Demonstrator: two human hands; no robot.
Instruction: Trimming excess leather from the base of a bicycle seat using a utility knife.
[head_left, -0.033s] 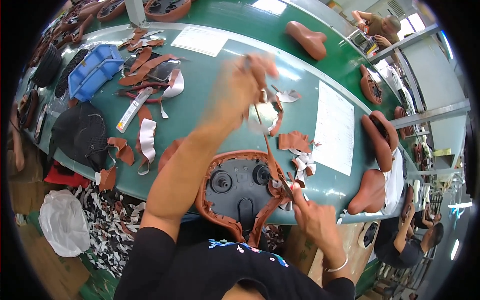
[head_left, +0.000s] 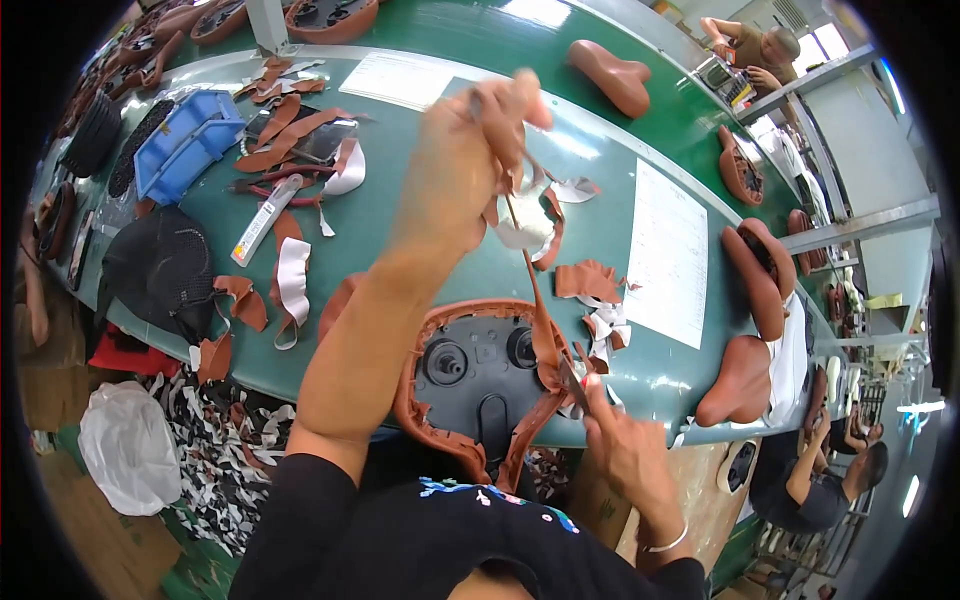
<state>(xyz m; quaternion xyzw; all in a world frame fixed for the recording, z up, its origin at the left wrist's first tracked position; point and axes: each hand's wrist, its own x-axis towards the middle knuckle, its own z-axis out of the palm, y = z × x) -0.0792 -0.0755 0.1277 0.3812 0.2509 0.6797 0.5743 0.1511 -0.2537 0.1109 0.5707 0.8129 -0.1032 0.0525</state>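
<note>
An upturned bicycle saddle [head_left: 478, 372], black plastic underneath with a brown leather cover folded over its rim, lies at the near edge of the green table [head_left: 480, 270]. My left hand [head_left: 468, 150] is raised above it and pinches the top of a long brown leather strip [head_left: 527, 272] that runs down to the saddle's right rim. My right hand [head_left: 612, 432] is at that rim and grips a small cutting tool [head_left: 572, 380] whose tip meets the base of the strip.
Brown and white leather scraps [head_left: 590, 280] lie about the table. A blue bin [head_left: 185, 140] and a black mesh cover [head_left: 160, 265] sit left, a paper sheet [head_left: 665, 250] and finished brown saddles [head_left: 760, 275] right. Other people work at top right [head_left: 745, 45] and lower right [head_left: 830, 480].
</note>
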